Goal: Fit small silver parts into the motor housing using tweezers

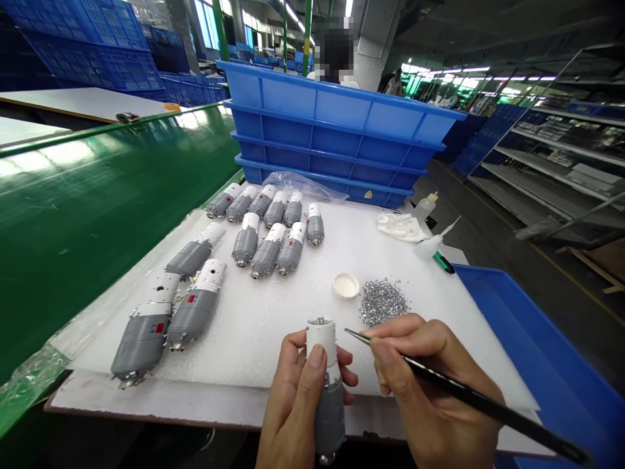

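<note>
My left hand (303,397) is wrapped round a white and grey cylindrical model (330,407), its white end up. In my right hand (434,384) is a thin black tool (469,394), pinched like a pen. The tool's fine tip is just right of the model's white top, apart from it. Beyond my right hand lies a pile of small shiny pieces (384,301) on the white foam sheet. A small round white dish (346,285) stands left of the pile. Several more grey and white models (194,306) lie at the left and toward the back.
Stacked blue crates (332,130) stand at the table's far edge. At the right are a clear bottle (424,207), a white crumpled item (400,227) and a white-tipped dispenser (430,246). A green surface (122,176) borders the left; a blue bin (532,339) sits right.
</note>
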The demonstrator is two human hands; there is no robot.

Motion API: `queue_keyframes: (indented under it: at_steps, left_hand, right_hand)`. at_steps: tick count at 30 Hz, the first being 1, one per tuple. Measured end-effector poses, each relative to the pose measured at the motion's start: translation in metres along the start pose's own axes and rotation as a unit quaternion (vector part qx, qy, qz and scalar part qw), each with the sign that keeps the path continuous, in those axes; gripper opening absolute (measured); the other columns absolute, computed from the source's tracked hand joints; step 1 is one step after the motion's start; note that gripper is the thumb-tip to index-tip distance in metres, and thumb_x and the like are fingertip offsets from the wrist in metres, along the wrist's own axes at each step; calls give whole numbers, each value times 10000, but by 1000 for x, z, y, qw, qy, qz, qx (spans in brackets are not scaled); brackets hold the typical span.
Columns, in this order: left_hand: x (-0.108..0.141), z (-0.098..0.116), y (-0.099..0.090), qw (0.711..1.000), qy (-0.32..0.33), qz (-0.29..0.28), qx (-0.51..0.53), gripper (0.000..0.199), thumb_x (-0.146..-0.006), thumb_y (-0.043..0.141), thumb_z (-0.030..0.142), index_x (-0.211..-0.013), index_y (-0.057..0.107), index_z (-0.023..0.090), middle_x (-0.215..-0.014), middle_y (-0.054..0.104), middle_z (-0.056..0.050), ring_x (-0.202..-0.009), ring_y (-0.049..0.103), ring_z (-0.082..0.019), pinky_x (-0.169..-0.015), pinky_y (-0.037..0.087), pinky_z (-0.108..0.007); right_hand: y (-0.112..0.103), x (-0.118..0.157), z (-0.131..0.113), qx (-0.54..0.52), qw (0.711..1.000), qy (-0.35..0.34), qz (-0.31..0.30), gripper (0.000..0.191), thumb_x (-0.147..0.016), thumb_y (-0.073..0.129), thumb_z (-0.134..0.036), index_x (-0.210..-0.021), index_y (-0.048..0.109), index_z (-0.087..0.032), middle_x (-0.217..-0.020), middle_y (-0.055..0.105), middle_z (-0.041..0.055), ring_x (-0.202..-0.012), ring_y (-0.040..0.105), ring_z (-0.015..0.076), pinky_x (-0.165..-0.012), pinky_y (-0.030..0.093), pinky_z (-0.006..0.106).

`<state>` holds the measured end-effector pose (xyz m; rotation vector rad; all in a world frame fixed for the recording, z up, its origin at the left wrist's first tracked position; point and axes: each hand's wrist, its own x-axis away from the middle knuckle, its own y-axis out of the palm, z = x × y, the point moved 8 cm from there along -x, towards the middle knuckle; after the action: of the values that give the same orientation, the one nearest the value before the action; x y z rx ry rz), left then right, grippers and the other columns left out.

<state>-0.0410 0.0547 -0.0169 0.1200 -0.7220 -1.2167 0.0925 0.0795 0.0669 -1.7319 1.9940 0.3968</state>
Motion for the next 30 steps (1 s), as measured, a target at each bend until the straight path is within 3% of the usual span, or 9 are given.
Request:
queue_keyframes:
  at_steps: [3,6,16,20,25,30]
  left_hand:
    - [2,-1,1,1000,9,3,-8,259,-895,664,457,-968,587,220,-824,722,-24,-675,613,-156,-652,518,-263]
    - [4,-2,2,1000,19,5,-18,287,-904,646,491,-973,573,223,-841,714,-29,-685,626,-165,-670,531,-285]
    - [2,-5,1,1000,28,0,-13,279,-879,693,450,-966,540,234,-1105,717,-69,-922,705,-234,-755,548,-322]
    - [1,-7,-1,999,30,0,-20,299,-880,695,458,-979,527,232,-1106,716,-76,-890,707,-226,-716,538,-316]
    - [0,-7,-2,999,35,-2,-26,307,-875,703,472,-959,528,234,-1097,724,-69,-868,708,-212,-617,478,-283]
    - [1,-6,-1,999,36,0,-23,307,-868,715,457,-975,537,232,-1119,722,-78,-915,706,-223,-511,409,-268]
  right_hand:
    - [3,8,9,-39,998,29,36,163,-894,660,-121,-774,619,-224,-806,696,-3,-534,636,78,-440,529,153]
    - [5,16,16,-61,995,48,63,160,-910,658,-137,-789,615,-231,-828,691,5,-618,683,110,-480,579,167]
    - [8,24,22,-60,988,118,77,175,-922,677,-187,-769,608,-236,-831,672,5,-597,641,109,-451,534,200]
    - [8,24,24,-71,987,120,81,173,-922,676,-184,-771,610,-234,-815,672,13,-586,636,113,-434,525,198]
    - [8,22,22,-49,994,73,72,165,-918,668,-165,-781,607,-235,-826,691,5,-597,655,117,-441,528,202]
    - [8,23,23,-42,992,95,72,170,-924,663,-176,-783,600,-246,-838,688,-14,-638,670,114,-468,526,205]
